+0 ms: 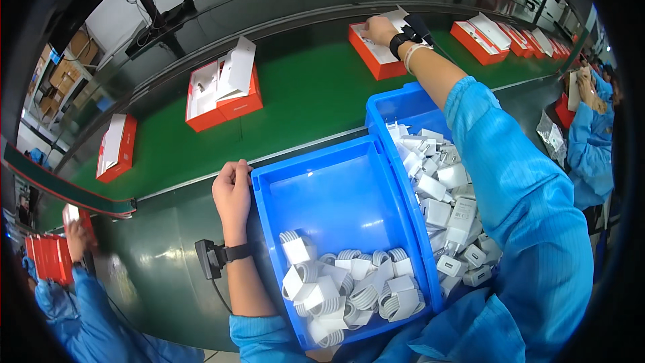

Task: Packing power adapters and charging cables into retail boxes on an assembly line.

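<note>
My right hand (381, 30) reaches into an open red-and-white box (386, 67) on the green belt; its fingers are hidden, so what they hold does not show. My left hand (232, 195) is curled closed beside the upper left corner of a blue bin (322, 191), with nothing visible in it. Coiled white charging cables (356, 289) with white paper wraps lie heaped in that bin's near part. A second blue bin (393, 101), to the right, holds a pile of white plug adapters (460, 218), partly under my right arm.
The green conveyor belt (295, 101) carries another open box (225, 94), a box at left (117, 148) and several at right (480, 40). Co-workers' arms show at lower left (80, 302) and far right (591, 121). A clear plastic bag (551, 138) lies right.
</note>
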Demonstrator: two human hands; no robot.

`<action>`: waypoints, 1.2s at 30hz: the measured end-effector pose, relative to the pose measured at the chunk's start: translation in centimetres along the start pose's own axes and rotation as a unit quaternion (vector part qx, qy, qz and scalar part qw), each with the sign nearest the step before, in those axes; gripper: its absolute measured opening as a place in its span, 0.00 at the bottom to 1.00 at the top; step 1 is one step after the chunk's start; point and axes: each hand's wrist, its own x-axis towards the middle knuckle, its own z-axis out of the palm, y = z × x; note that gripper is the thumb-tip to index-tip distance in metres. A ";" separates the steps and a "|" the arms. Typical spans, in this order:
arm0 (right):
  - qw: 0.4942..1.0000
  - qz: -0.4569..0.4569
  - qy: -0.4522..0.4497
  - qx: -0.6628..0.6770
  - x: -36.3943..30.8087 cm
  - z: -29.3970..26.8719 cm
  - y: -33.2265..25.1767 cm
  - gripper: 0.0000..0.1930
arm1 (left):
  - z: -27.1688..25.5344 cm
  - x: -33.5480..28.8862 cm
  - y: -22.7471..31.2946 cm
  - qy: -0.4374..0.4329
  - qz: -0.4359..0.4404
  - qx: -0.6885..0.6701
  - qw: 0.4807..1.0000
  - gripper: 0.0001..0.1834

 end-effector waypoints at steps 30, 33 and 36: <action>0.761 -0.441 -0.368 0.302 -28.7 -10.6 -23.8 0.20 | -0.2 0.2 0.3 -0.008 0.016 0.026 1.000 0.17; 0.769 -0.441 -0.325 0.331 -29.0 -8.5 -23.8 0.17 | -1.1 0.2 -0.9 -0.007 0.001 0.017 1.000 0.16; 0.822 -0.458 -0.191 0.279 -28.6 -6.9 -23.0 0.14 | -0.7 0.2 -0.6 -0.016 0.001 0.006 1.000 0.16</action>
